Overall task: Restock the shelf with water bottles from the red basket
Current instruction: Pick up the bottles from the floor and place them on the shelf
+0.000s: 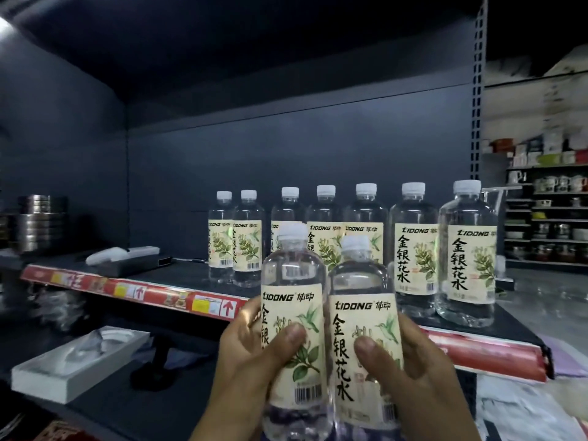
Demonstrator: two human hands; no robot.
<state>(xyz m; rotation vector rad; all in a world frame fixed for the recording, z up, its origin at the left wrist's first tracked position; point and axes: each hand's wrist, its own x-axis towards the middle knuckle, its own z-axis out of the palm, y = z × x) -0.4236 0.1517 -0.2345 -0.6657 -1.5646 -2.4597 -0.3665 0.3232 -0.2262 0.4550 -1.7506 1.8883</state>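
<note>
the left hand (251,361) wraps fingers and thumb round one water bottle (292,281) and the right hand (413,370) clamps a second bottle (359,288) likewise, both upright and touching midway between the two thumbs, likely so a pair goes up together. beyond the fingertips the shelf (178,272) holds a row of shelved bottles (413,243), with bare board left of them; the red basket is out of view.
</note>
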